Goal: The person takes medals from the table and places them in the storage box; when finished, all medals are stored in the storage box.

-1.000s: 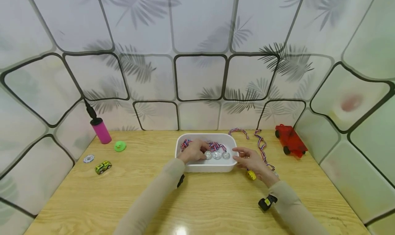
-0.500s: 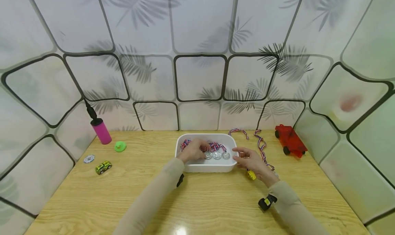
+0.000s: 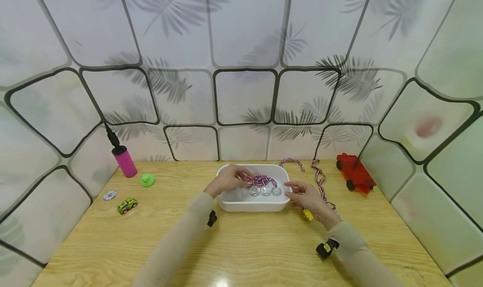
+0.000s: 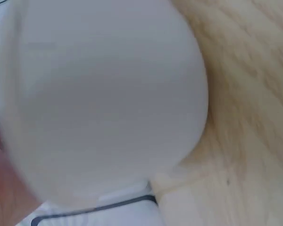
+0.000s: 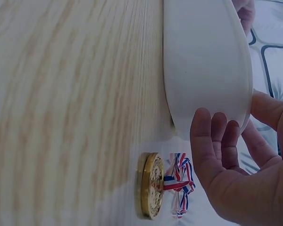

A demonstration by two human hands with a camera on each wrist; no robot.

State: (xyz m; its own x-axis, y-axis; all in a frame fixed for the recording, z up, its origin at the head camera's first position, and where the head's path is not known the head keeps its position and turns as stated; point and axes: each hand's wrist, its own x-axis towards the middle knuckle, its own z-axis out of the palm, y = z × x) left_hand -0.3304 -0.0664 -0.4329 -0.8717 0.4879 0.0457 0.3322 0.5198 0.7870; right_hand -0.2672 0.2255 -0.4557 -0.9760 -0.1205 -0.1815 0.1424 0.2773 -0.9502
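Note:
A white plastic tub (image 3: 253,207) stands on the table. Inside lie silver medals, among them a left medal (image 3: 254,191), a middle medal (image 3: 266,190) and a right medal (image 3: 277,191), with striped ribbons (image 3: 261,181) bunched behind them. My left hand (image 3: 228,179) hovers over the tub's left end, fingers loosely bent and close to the ribbons. With my right hand (image 3: 307,198) I hold the tub's right end, thumb at the rim and fingertips (image 5: 202,117) against the outer wall. A gold medal (image 5: 153,186) on a striped ribbon lies just below that hand.
More striped ribbon (image 3: 320,179) trails behind the right hand. A red toy car (image 3: 354,172) stands at the far right. On the left are a pink pump (image 3: 125,162), a green rubber duck (image 3: 147,179), a poker chip (image 3: 110,195) and a small green toy car (image 3: 127,205).
My left hand has drawn back from the silver medals, moving left and slightly away toward the tub's left rim. The right hand, tub and medals stay in place.

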